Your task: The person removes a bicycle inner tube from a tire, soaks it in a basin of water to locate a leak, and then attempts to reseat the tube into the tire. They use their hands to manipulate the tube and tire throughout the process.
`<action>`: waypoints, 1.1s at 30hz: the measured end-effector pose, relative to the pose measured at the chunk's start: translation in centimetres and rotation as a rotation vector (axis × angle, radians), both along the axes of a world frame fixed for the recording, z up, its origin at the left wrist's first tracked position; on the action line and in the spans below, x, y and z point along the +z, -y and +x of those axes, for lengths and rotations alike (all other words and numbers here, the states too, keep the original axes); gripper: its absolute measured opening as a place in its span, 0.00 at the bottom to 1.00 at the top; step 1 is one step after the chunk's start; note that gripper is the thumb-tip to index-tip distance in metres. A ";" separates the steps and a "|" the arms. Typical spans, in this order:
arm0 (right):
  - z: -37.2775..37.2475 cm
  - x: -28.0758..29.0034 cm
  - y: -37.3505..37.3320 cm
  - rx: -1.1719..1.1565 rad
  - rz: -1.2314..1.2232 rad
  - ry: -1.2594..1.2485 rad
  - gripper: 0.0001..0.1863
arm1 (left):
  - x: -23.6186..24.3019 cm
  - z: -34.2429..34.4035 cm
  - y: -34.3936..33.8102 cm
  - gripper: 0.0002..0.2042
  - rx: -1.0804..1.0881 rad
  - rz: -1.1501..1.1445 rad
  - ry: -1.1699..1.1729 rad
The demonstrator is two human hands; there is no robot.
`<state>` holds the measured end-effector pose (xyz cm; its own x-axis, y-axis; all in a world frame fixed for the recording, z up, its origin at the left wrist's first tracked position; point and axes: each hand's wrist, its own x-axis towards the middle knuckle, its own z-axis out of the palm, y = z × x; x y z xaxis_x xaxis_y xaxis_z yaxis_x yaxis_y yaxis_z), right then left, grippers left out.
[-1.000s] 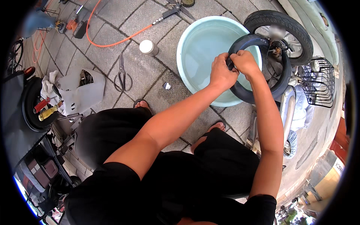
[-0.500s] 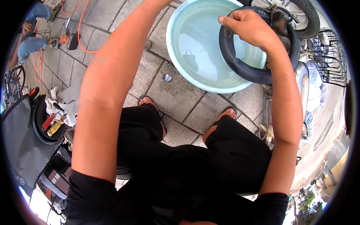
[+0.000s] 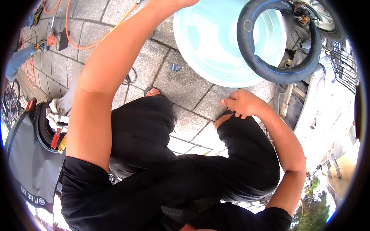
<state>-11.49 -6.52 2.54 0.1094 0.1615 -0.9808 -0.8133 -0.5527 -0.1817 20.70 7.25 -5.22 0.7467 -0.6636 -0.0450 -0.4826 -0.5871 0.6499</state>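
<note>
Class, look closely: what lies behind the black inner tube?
Through the opening of the black inner tube: the pale blue basin at left, jumbled parts at right. Whatever sits directly behind the rubber, including some basin rim, is covered.

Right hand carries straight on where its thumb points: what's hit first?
Probably the left trouser leg, near its cuff: the right hand points leftward across the paving. Depth is unclear; it may pass above.
</note>
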 end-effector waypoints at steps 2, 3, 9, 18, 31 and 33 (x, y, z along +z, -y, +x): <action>-3.1 -1.4 2.0 -0.600 0.016 -0.134 0.43 | -2.2 -0.9 0.6 0.18 -0.020 -0.152 0.047; -4.2 -1.9 2.6 -0.948 0.041 -0.102 0.46 | -2.5 -1.0 0.5 0.18 -0.023 -0.216 0.093; -5.3 -7.2 1.9 -1.504 -0.092 0.292 0.26 | -2.8 -1.6 0.6 0.22 0.099 0.061 0.087; -5.0 -8.1 1.6 -1.600 0.217 0.389 0.29 | -4.0 0.4 0.1 0.24 0.105 0.002 0.118; -11.7 -7.6 -0.1 -1.616 0.169 0.413 0.29 | -0.3 -6.3 -3.2 0.21 0.062 0.175 -0.035; -13.5 -6.9 -1.1 -1.647 0.157 0.418 0.29 | 2.2 -8.8 -2.7 0.23 0.030 0.261 -0.096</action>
